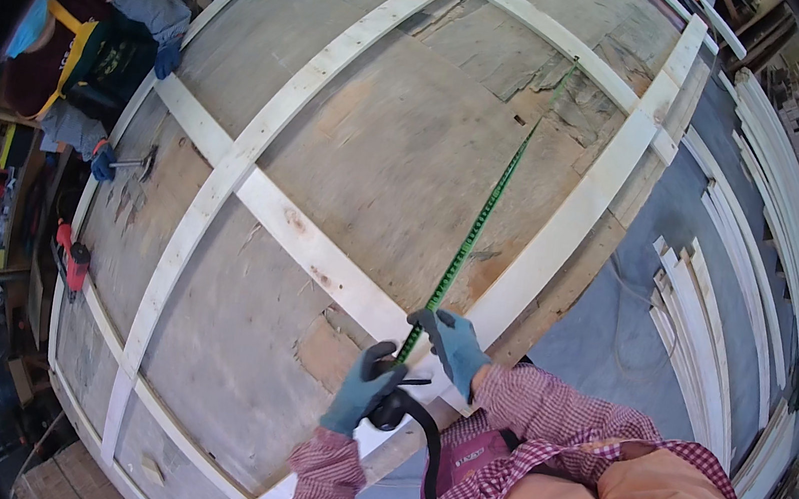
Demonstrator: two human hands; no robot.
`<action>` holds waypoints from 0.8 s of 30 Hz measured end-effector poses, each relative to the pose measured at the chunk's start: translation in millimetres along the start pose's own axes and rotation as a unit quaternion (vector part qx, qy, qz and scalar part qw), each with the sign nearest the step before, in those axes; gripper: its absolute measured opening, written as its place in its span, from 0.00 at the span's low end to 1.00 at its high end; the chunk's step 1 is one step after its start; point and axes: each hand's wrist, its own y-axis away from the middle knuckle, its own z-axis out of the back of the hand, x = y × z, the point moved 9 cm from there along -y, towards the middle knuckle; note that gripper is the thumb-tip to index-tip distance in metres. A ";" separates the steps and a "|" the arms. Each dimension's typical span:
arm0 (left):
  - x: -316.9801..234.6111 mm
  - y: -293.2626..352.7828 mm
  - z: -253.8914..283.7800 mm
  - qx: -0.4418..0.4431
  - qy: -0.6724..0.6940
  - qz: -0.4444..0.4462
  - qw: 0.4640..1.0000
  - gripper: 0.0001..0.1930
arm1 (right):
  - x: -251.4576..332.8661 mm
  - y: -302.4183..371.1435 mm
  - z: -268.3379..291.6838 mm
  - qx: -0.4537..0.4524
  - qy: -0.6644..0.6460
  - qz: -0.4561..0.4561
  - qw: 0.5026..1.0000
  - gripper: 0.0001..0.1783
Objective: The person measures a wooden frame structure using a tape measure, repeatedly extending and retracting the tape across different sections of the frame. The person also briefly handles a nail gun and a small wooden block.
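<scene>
My left hand (358, 394), in a blue-grey work glove, is closed round the black case of a tape measure (388, 413) at the near edge of the worktable. A green tape blade (482, 222) runs from it, away and slightly right, over worn plywood to a far crosspiece of a pale wooden frame (565, 221). Just ahead of the case, my gloved right hand (455, 346) grips the blade between thumb and fingers. Below both hands lies the corner where a crosspiece (317, 264) meets the near rail. A black strap hangs by the case.
At the far left a co-worker (93, 48) in blue gloves leans at the table, one hand holding a hammer (136, 162). A red power tool (71, 259) rests on the left edge. Pale wood strips (699, 350) lie on the grey floor to the right. A wood offcut (152, 470) lies near left.
</scene>
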 end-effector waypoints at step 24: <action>-26.6 -50.4 177.2 -0.145 -0.282 0.001 0.948 0.13 | 14.9 -105.8 -5.3 0.014 0.035 -0.037 0.999 0.15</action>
